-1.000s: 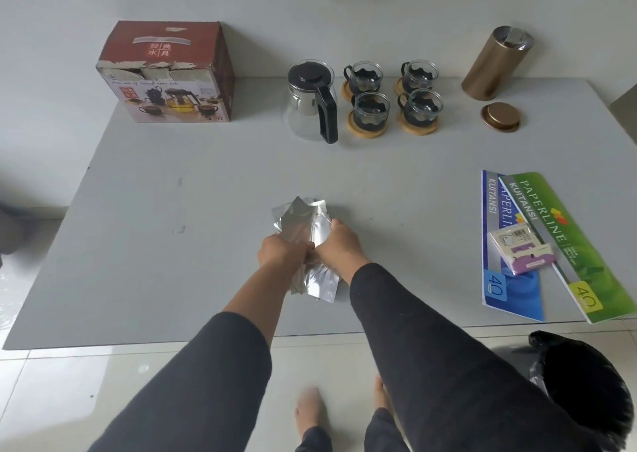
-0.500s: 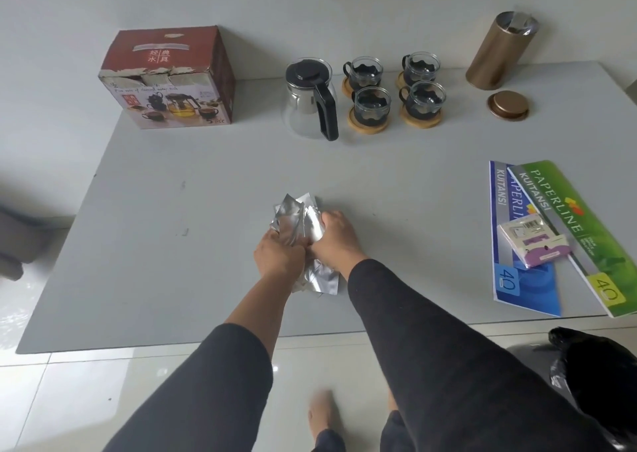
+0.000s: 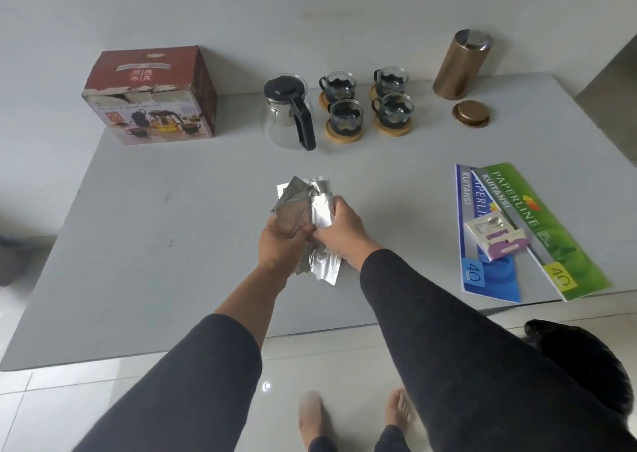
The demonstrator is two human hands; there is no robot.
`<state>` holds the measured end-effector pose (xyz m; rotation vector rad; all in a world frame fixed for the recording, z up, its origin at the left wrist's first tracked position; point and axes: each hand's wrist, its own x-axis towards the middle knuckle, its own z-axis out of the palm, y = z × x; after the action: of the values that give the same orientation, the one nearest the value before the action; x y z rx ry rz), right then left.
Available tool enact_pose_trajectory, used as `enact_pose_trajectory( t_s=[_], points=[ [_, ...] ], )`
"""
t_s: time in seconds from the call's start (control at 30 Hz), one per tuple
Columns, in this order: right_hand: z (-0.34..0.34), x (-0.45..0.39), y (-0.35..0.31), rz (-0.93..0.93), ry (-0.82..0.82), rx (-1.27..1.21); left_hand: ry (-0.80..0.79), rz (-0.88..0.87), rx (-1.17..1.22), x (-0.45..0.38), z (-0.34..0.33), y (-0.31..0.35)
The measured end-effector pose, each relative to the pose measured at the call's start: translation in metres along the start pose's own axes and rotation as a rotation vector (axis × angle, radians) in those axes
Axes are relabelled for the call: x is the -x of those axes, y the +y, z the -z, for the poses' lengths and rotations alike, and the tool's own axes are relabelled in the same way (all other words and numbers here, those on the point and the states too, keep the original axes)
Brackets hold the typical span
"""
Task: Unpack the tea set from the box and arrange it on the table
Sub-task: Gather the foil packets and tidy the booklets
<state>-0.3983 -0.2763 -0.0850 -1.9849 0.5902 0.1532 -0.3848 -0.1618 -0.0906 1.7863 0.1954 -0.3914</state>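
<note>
both the left hand and the right hand grip silver foil packets at the frame's middle. teapot, cups already stand at upper middle, the box upper left. next, i judge, the packets need a place.

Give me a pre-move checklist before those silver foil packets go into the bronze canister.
1. Grip on the silver foil packets: left hand and right hand both hold the bundle. Ok.
2. Round bronze lid off: it lies on the grey table beside the tall bronze canister. Ok.
3. Canister mouth open: a silvery top shows, open or sealed unclear. Cannot tell.
4. Canister upright: it looks tilted, possibly lens distortion. Cannot tell.
5. Path to the canister: the glass teapot with black handle and four glass cups on wooden coasters stand to its left, apart from it. Ok.
</note>
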Motion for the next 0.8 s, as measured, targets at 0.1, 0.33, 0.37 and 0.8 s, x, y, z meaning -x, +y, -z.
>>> enact_pose_trajectory(
  t_s=[0.1,0.33,0.37,0.8],
  points=[
    [0.053,0.009,-0.007,0.005,0.057,0.011,-0.064,-0.062,0.052,0.013,-0.034,0.032],
    [0.231,0.061,0.019,-0.062,0.322,0.056,-0.377,-0.201,0.050,0.068,-0.171,0.113],
    [0.258,0.074,0.032,-0.086,0.365,0.047,-0.427,-0.219,0.031,0.081,-0.198,0.119],
    [0.488,0.226,0.330,-0.385,0.657,-0.084,-0.803,-0.213,-0.309,0.265,-0.534,0.033]
  ],
)
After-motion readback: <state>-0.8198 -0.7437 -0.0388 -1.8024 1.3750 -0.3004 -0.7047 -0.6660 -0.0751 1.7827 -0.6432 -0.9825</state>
